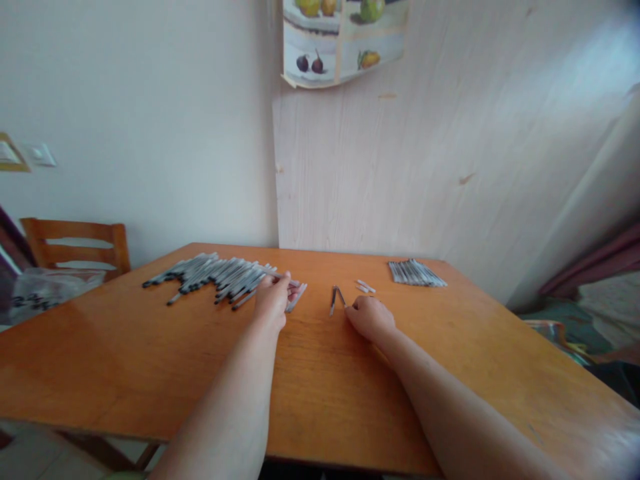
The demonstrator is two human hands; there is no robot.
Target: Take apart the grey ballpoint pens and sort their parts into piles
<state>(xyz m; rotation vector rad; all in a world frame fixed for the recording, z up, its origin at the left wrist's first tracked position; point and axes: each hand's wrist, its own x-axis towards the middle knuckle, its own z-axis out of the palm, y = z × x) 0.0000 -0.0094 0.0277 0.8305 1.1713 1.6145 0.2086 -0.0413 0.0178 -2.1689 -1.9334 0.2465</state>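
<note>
Fingers (287, 279) of the left hand (270, 300), in the head view, pinch a pale tube (295, 283) with almost no gap; those of the right hand (370, 317) curl at the near end of a slim dark stick (341, 295), grip hidden. Tube and stick are over the desk's (310, 373) middle. Both probably handle as light, stiff, slippery plastic, best pinched mid-length. The tube looks straight and translucent. Similar black-ended tubes (235, 277) spread toward the far left corner; dark-cored ones (417, 272) line up near the far right corner.

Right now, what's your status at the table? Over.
Left fingers holding pale tube. Right fingers at end of dark stick, grip unclear. Another stick lies between them.
</note>
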